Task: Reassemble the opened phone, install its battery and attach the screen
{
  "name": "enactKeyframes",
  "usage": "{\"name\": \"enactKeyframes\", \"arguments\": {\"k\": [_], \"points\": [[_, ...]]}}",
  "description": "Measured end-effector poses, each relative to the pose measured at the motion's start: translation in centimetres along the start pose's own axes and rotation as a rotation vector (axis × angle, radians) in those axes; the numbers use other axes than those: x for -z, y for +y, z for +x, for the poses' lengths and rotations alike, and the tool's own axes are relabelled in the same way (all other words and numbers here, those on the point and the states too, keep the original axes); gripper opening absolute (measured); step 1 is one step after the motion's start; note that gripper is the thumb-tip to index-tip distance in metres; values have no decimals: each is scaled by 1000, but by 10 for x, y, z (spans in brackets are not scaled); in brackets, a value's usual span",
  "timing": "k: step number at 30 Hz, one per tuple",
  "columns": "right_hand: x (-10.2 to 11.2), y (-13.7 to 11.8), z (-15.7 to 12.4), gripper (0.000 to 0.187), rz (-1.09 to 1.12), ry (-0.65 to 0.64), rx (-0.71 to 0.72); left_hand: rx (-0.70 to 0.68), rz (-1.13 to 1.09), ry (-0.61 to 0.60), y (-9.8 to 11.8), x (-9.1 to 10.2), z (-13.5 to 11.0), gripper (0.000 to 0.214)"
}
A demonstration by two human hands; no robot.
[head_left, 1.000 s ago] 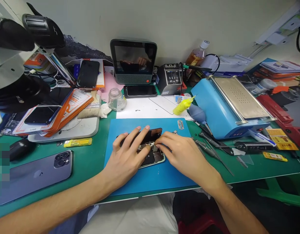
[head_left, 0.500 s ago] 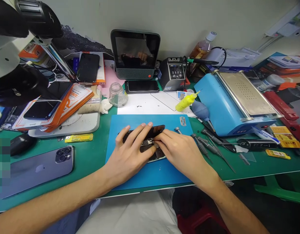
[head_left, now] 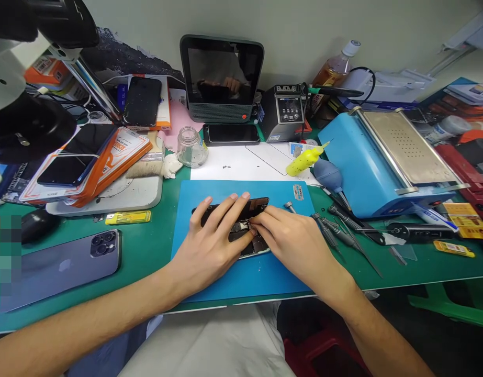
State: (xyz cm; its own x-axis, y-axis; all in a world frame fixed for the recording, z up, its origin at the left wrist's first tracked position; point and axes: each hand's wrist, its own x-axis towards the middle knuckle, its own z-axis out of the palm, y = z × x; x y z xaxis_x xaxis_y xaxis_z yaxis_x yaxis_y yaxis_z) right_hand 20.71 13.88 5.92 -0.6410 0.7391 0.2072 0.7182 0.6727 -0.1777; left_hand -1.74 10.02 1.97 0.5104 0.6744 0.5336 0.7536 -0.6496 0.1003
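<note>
An opened phone (head_left: 260,244) lies on the blue mat (head_left: 241,288), its inner parts bare. Its dark screen (head_left: 259,207) is tilted up along the far side. My left hand (head_left: 210,246) reaches over the phone, fingers across the raised screen and thumb low on the phone body, holding the two. The fingertips of my right hand (head_left: 290,235) are pinched together at the phone's inner right part, close to my left thumb. Whatever lies between those fingertips is hidden. A small screw-like metal piece (head_left: 289,206) is just beyond my right hand.
Screwdrivers (head_left: 337,233) and tweezers lie to the right, before a blue heating-plate machine (head_left: 355,173). A yellow bottle (head_left: 304,161), glass jar (head_left: 192,149) and smart display (head_left: 223,78) stand behind. Left are a purple phone (head_left: 64,267), a yellow lighter (head_left: 128,217) and a microscope (head_left: 25,125).
The view has shifted slightly, so the bench things sit a little higher and further right. Both hands keep nearly the same hold at the phone.
</note>
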Motion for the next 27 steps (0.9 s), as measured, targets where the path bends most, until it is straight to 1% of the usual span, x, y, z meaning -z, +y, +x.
{"name": "enactKeyframes", "arguments": {"k": [5,8,14,20,23,27], "points": [[1,0,-5,19,-46,44,51,-2,14,-5,0,1,0,26],[1,1,-9,22,-71,75,77,1,22,-22,0,1,0,30],[-1,3,-17,20,-77,130,74,1,34,-45,0,0,-2,34],[-7,1,-19,19,-52,98,76,11,35,-53,2,2,-3,30],[-7,2,-20,23,-45,69,70,20,24,-58,3,2,-3,28],[-4,2,-21,28,19,8,43,30,17,-49,3,2,-3,26]]}}
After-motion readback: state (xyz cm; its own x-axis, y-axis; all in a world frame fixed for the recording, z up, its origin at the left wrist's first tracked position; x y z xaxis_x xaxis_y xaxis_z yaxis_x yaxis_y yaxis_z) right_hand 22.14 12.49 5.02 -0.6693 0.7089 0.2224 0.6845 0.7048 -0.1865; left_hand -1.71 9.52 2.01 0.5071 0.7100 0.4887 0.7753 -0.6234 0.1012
